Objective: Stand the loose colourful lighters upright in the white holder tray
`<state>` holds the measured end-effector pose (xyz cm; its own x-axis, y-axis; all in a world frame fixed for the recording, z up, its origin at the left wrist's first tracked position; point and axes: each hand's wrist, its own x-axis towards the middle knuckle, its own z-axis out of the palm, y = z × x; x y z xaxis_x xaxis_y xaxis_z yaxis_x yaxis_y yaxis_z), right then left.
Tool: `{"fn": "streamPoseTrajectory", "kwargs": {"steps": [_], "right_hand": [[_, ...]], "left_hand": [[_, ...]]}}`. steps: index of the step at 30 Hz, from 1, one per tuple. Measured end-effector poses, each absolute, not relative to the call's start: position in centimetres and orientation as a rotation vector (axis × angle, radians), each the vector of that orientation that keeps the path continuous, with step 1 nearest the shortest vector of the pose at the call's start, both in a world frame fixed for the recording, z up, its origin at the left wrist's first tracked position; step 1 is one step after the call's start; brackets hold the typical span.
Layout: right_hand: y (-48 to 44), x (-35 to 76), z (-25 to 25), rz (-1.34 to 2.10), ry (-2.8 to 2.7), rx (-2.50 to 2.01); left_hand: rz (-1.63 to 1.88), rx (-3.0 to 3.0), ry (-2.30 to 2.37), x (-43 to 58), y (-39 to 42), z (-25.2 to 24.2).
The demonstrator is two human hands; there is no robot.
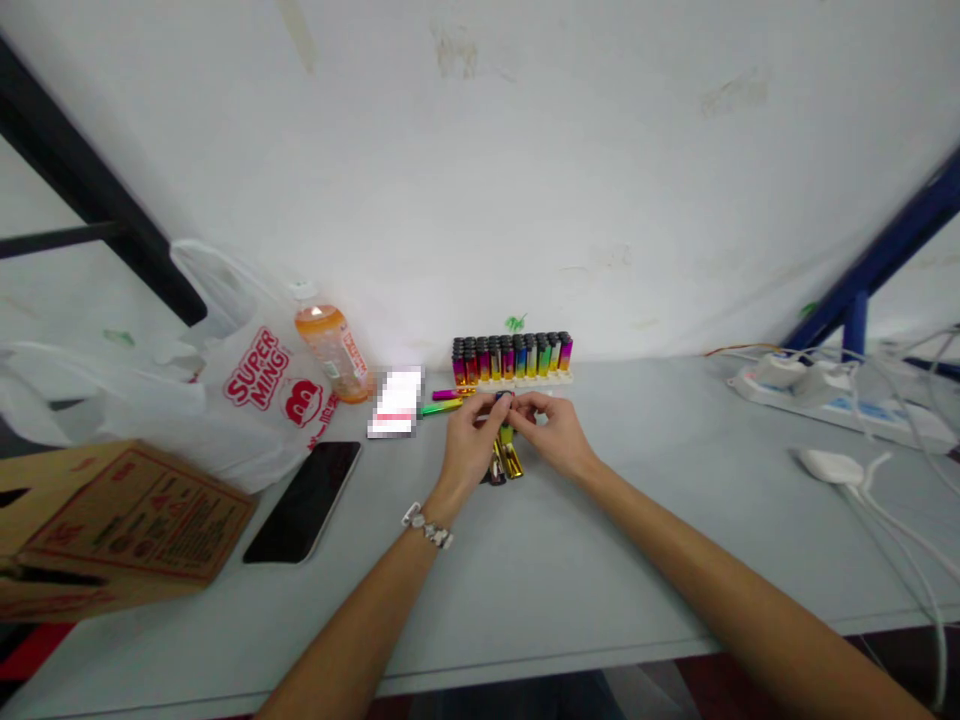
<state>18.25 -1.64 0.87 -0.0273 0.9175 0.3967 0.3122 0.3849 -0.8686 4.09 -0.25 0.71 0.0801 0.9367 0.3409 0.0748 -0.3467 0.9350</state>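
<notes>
Just in front of a rack of lighters, my left hand (471,442) and my right hand (553,430) meet with fingertips pinched together. Between them is a small lighter (507,434) with a yellow-green body and a dark top; the fingers cover much of it. Below the fingertips lie shiny gold pieces (513,462), partly hidden by my left hand. Several metallic rainbow-coloured lighters (517,356) with black tops stand upright in rows in a white tray (556,380). To the left of it, a green lighter-like piece (441,408) and a magenta one (444,395) lie flat.
Left on the grey table (585,600) are a phone (306,502), a cardboard box (142,525), a white plastic bag (247,390), an orange drink bottle (334,345) and a blurred white packet (396,402). At right lie a power strip (847,400) and a white charger (831,466) with cables.
</notes>
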Motion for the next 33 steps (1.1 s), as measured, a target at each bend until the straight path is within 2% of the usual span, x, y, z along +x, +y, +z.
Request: {"fn": "streamPoseTrajectory", "kwargs": {"steps": [4, 9, 20, 33], "right_hand": [[-2.2, 19.0, -0.4, 0.757, -1.461, -1.174], [-1.9, 19.7, -1.0, 0.849, -1.348, -1.189], [-2.3, 19.2, -0.6, 0.878, -1.408, -1.231], [-2.3, 19.2, -0.9, 0.874, -1.442, -1.214]], "left_hand": [[1.435, 1.537, 0.982, 4.3, -0.7, 1.0], [1.323, 1.488, 0.890, 4.8, -1.8, 1.1], [1.318, 1.671, 1.311, 5.1, -2.5, 1.1], [1.329, 1.723, 1.261, 4.9, -3.0, 1.3]]}}
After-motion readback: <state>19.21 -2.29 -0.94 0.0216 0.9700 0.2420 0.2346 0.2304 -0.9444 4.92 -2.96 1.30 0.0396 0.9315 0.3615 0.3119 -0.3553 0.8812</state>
